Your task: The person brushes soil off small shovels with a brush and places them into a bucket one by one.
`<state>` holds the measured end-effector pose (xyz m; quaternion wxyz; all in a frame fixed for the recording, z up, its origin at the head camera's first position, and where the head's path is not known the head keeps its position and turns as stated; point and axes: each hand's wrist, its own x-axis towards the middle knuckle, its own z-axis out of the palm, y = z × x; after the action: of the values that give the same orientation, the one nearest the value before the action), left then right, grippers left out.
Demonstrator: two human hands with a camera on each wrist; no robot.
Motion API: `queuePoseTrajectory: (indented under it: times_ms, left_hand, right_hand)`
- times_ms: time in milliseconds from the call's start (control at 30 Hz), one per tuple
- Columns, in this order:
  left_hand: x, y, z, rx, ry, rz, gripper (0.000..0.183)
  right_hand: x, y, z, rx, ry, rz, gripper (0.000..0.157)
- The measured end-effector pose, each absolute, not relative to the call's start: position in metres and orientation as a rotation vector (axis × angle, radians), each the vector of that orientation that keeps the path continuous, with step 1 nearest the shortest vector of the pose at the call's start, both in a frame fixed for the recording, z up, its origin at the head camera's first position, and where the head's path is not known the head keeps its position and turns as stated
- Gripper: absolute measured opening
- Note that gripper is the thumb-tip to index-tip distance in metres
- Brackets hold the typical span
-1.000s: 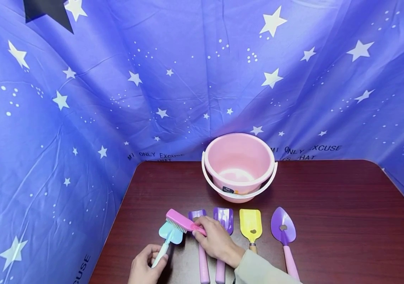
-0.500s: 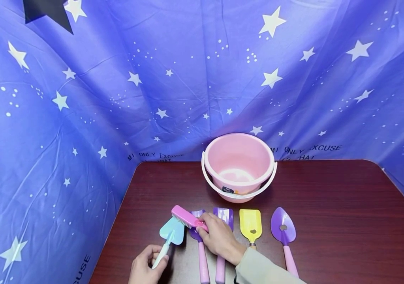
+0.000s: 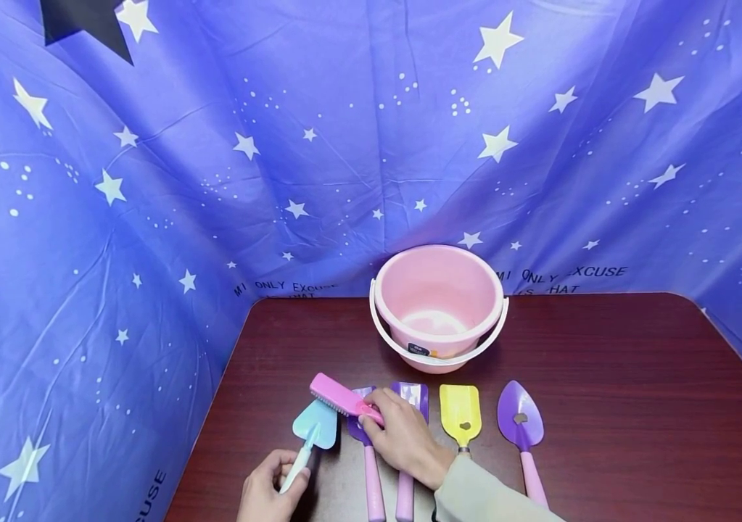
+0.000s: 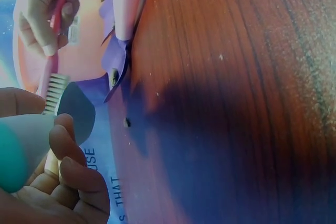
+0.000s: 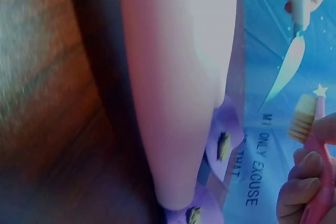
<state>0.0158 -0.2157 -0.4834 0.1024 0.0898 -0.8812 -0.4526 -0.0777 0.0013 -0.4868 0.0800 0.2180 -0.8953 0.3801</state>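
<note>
Over a dark wooden table (image 3: 619,391), a pink brush (image 3: 339,396) and a light-blue trowel (image 3: 321,424) are held close together

By the left hand (image 3: 268,487), the trowel's pale handle is gripped, with thumb and fingers closed round it. By the right hand (image 3: 405,438), the pink brush is held by its handle, the fingers curled in and no wide gap left between them and the thumb. The brush's bristles are turned toward the trowel's blade; in the right wrist view, the two are seen near each other but apart.

Below the brush and the right hand, two purple shovels with pink handles are partly covered. To their right, a yellow shovel (image 3: 459,409) and a pointed purple shovel (image 3: 519,409) are laid in the same row. Behind the row, a pink bucket (image 3: 439,283) is stood upright, its white handle lowered toward the front. By blue star-printed fabric (image 3: 344,159), the table is backed.
</note>
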Motion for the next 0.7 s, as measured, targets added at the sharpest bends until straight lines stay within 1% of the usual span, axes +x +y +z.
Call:
queuePoseTrajectory:
  times_ms: [300, 700]
  left_hand:
    - [0.015, -0.214, -0.487, 0.311, -2.613, -1.311, 0.018]
    - [0.015, -0.212, -0.488, 0.309, -2.586, -1.315, 0.018]
  right_hand:
    - [-0.062, -0.002, -0.481, 0.919, -2.569, 1.212, 0.018]
    - [-0.056, -0.002, -0.483, 1.003, -2.586, 1.148, 0.019]
